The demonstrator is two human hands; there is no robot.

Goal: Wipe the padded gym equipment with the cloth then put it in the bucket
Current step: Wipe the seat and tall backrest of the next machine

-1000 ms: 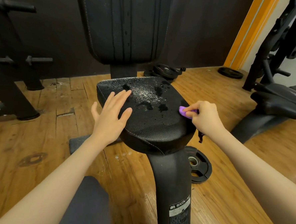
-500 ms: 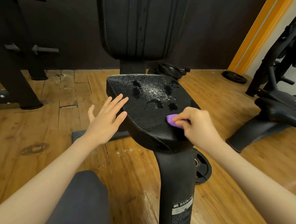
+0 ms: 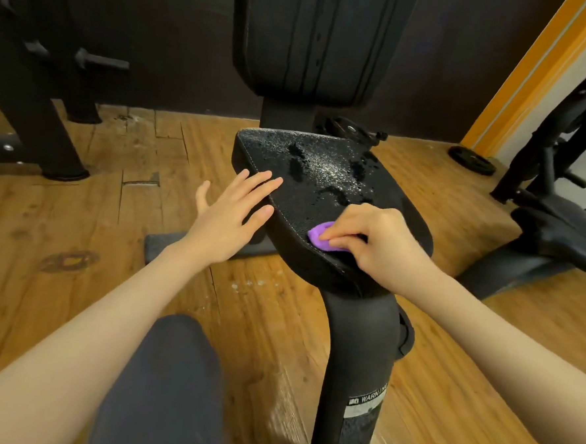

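We look down at a black padded seat on a curved black post. Our right hand pinches a small purple cloth in curled fingers and presses it on the seat's near edge. Our left hand lies flat, fingers straight, holding nothing, its fingertips touching the seat's left edge. Wet droplets glisten on the pad's far half. A padded backrest stands upright behind, above a wooden floor.

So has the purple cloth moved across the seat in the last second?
Yes. The purple cloth, held by the right hand, slid from the seat pad's right edge toward its near middle.
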